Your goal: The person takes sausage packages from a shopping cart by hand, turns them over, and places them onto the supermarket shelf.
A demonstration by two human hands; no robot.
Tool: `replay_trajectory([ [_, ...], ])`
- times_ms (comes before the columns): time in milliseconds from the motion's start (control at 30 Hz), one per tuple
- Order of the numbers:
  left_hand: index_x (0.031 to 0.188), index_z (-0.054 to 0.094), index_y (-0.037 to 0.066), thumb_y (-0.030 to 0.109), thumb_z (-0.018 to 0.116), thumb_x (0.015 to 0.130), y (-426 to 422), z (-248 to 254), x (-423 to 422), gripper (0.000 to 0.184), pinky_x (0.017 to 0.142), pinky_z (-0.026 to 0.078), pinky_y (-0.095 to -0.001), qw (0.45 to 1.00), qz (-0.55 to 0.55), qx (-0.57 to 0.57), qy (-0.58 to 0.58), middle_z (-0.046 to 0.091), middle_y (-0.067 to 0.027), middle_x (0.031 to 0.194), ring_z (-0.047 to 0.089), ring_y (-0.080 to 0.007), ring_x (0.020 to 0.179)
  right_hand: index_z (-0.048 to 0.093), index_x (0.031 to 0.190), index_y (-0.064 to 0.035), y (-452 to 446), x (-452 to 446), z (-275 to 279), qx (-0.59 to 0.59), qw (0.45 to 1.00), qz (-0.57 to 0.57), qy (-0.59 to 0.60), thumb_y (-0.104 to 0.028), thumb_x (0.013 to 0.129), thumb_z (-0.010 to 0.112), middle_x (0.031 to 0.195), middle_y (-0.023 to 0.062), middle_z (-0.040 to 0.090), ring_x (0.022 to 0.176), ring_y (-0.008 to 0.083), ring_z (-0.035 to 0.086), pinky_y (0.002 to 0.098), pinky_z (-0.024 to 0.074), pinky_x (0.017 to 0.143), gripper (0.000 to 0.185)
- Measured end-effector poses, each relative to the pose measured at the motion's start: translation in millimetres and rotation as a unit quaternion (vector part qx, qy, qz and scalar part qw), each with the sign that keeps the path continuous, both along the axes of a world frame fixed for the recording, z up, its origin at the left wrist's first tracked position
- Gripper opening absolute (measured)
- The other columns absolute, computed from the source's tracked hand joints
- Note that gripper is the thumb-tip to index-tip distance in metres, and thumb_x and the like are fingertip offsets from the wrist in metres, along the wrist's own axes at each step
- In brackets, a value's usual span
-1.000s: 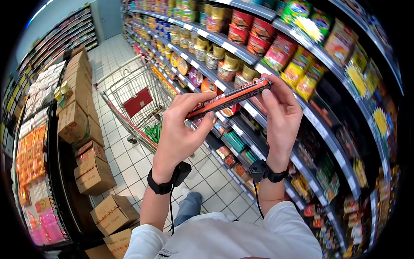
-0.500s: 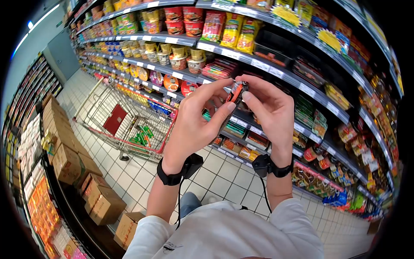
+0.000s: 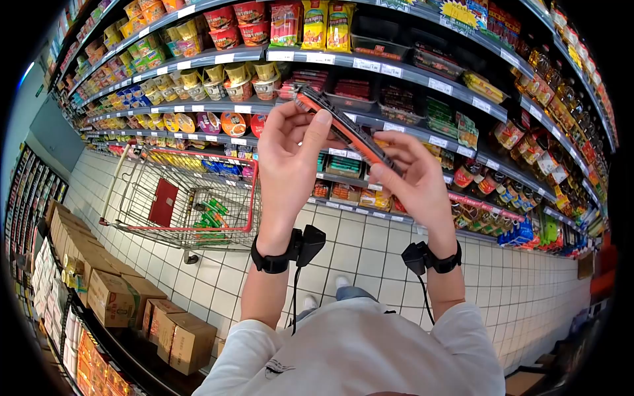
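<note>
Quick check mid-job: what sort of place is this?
Most likely a supermarket aisle: long shelves hold rows of packaged food, price labels line their edges, and a shopping cart stands on the tiled floor.

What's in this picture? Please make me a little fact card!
Left grip: pinching the black-and-orange packet near its upper end
Right grip: holding its lower end
Packet angle: slanted
Shopping cart: at picture's left, green packets inside
Shelves: tubs, yellow bags
Floor: pale tiles
</note>
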State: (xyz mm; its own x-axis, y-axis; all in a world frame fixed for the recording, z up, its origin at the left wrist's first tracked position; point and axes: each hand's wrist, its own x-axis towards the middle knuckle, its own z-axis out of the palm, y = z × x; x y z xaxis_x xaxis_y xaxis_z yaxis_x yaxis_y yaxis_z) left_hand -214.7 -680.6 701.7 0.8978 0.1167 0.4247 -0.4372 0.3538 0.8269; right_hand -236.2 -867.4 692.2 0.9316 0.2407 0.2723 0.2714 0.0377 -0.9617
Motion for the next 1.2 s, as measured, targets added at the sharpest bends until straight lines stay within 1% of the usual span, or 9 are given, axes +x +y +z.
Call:
replay_trajectory([
  [67,0.113,0.047,-0.007,0.007,0.061,0.093,6,-7,-5,0.029,0.070,0.059,-0.0306,1.000,-0.012,-0.001,0.016,0.061,-0.0141,0.100,0.066,-0.0188,0.085,0.057,0.121,0.0006,1,-2,-6,-0.011,0.996,-0.052,-0.065,-0.005,0.087,0.068,0.109,0.0095,0.062,0.087,0.0118,0.062,0.0244,0.0555,0.072,0.036],
  [100,0.115,0.045,-0.006,0.007,0.060,0.093,8,-9,-7,0.030,0.070,0.059,-0.0313,0.999,-0.021,-0.001,0.024,0.060,-0.0145,0.100,0.066,-0.0198,0.085,0.059,0.119,0.0013,1,-9,-1,-0.005,0.998,-0.063,-0.016,-0.004,0.088,0.067,0.109,0.0099,0.061,0.083,0.0117,0.062,0.0251,0.0544,0.073,0.032],
  [233,0.128,0.044,-0.005,0.013,0.057,0.095,7,-8,-13,0.040,0.074,0.059,-0.0356,0.999,-0.022,0.022,-0.030,0.060,-0.0156,0.101,0.068,-0.0249,0.085,0.062,0.117,0.0014,-7,-19,-1,-0.006,0.995,-0.090,-0.031,-0.003,0.089,0.066,0.108,0.0100,0.062,0.082,0.0117,0.062,0.0261,0.0534,0.071,0.029],
  [367,0.127,0.046,-0.005,0.011,0.053,0.097,0,-14,-7,0.036,0.076,0.059,-0.0366,0.997,-0.062,0.038,-0.032,0.061,-0.0164,0.102,0.069,-0.0272,0.088,0.061,0.118,0.0029,-19,-22,-4,-0.017,0.991,-0.120,-0.059,-0.003,0.088,0.066,0.111,0.0111,0.062,0.081,0.0131,0.062,0.0259,0.0537,0.072,0.031],
  [567,0.126,0.044,-0.005,0.006,0.051,0.097,-33,-16,9,0.032,0.079,0.060,-0.0361,0.996,-0.087,0.017,-0.029,0.060,-0.0169,0.106,0.069,-0.0283,0.089,0.055,0.123,0.0010,-53,-16,-8,0.017,0.986,-0.168,-0.004,-0.006,0.086,0.070,0.113,0.0140,0.060,0.076,0.0106,0.062,0.0199,0.0480,0.052,0.040],
  [633,0.126,0.046,-0.004,0.011,0.050,0.098,-51,-16,13,0.032,0.079,0.059,-0.0376,0.997,-0.066,0.033,-0.018,0.062,-0.0165,0.099,0.069,-0.0290,0.088,0.053,0.123,-0.0001,-75,-12,-15,0.031,0.978,-0.206,0.003,-0.007,0.086,0.071,0.110,0.0138,0.060,0.073,0.0087,0.061,0.0191,0.0431,0.046,0.042],
  [833,0.125,0.043,-0.003,0.009,0.055,0.096,-121,-30,44,0.033,0.077,0.060,-0.0375,0.991,-0.111,0.071,-0.030,0.062,-0.0135,0.094,0.069,-0.0266,0.086,0.051,0.118,0.0028,-143,-3,-26,0.117,0.948,-0.295,-0.024,-0.003,0.086,0.070,0.099,0.0118,0.062,0.071,0.0102,0.061,0.0217,0.0469,0.054,0.039],
  [933,0.116,0.037,0.000,0.008,0.058,0.095,-163,-30,56,0.030,0.074,0.060,-0.0372,0.990,-0.126,0.049,-0.035,0.065,-0.0160,0.093,0.069,-0.0262,0.087,0.051,0.119,0.0046,-182,3,-32,0.152,0.933,-0.322,-0.051,-0.002,0.089,0.066,0.090,0.0115,0.066,0.072,0.0129,0.064,0.0225,0.0488,0.056,0.035],
  [1200,0.111,0.045,-0.002,0.005,0.061,0.093,-263,-42,95,0.026,0.073,0.059,-0.0330,0.992,-0.107,0.067,-0.004,0.065,-0.0176,0.094,0.068,-0.0211,0.088,0.055,0.120,0.0073,-275,29,-53,0.168,0.914,-0.367,-0.037,-0.005,0.093,0.061,0.091,0.0125,0.068,0.073,0.0142,0.066,0.0227,0.0497,0.058,0.030],
])
